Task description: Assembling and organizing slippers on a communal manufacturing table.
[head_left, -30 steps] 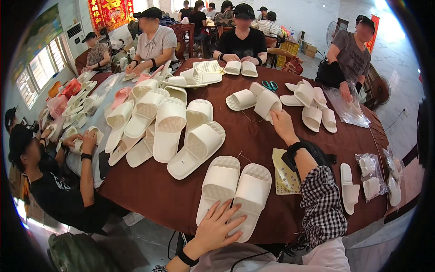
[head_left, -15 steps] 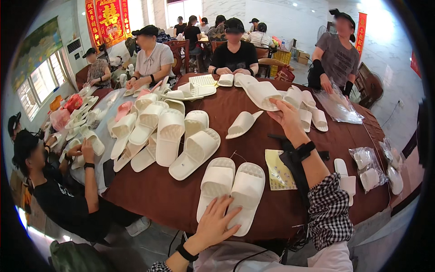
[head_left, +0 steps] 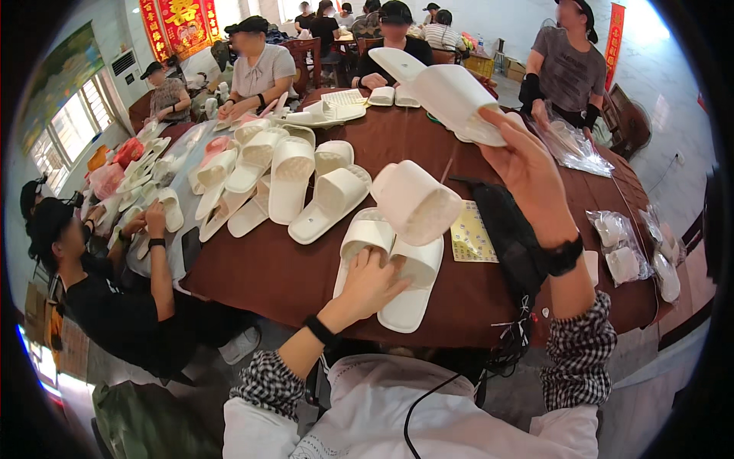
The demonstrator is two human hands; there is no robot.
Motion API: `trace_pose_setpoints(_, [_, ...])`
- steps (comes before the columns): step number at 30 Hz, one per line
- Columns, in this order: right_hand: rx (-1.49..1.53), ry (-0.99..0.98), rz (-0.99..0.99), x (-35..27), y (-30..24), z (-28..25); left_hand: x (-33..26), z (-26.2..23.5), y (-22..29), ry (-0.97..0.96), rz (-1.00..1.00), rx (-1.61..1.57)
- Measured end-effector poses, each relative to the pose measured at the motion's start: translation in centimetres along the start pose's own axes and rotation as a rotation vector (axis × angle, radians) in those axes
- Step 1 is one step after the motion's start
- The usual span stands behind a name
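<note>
My right hand is raised over the table, closed round the end of a white slipper. A second white slipper seems to hang below it, with what looks like a thin thread between the two. My left hand lies on a pair of white slippers at the table's near edge, fingers spread. Its fingertips reach the strap opening of the left slipper, and the thumb side rests by the right slipper. The hanging slipper partly hides the pair's straps.
Several white slippers lie heaped to the left on the brown tablecloth. A yellow sticker sheet and a black pouch lie near my right arm. Bagged slippers are farther right. Co-workers sit or stand round the table.
My right hand has lifted the slipper up and nearer, and the second slipper has come off the table with it. My left hand's fingers have moved deeper toward the left slipper's strap.
</note>
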State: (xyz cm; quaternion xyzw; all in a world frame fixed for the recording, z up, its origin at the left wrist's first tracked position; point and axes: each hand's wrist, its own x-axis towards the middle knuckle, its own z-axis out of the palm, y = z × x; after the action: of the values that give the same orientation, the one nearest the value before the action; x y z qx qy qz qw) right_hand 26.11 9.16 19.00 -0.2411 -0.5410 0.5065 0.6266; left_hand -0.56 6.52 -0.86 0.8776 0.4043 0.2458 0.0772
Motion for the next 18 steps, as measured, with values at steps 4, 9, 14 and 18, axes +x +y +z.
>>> trace_pose_setpoints(4, [0.035,-0.001,0.056,-2.6,-1.6,-0.1,1.1,1.3,0.1,-0.092,-0.094,0.052])
trace_pose_setpoints(9, [0.055,0.028,0.024,-4.9,-1.5,-0.7,0.8,2.6,-0.2,0.255,0.030,0.046])
trace_pose_setpoints(14, [0.050,0.157,-0.010,-5.6,-1.5,-3.4,3.6,-1.6,-2.7,0.271,0.016,0.060])
trace_pose_setpoints(18, [0.053,0.044,-0.024,-4.4,-0.9,-3.3,7.9,-6.8,-11.2,0.400,-0.057,0.325])
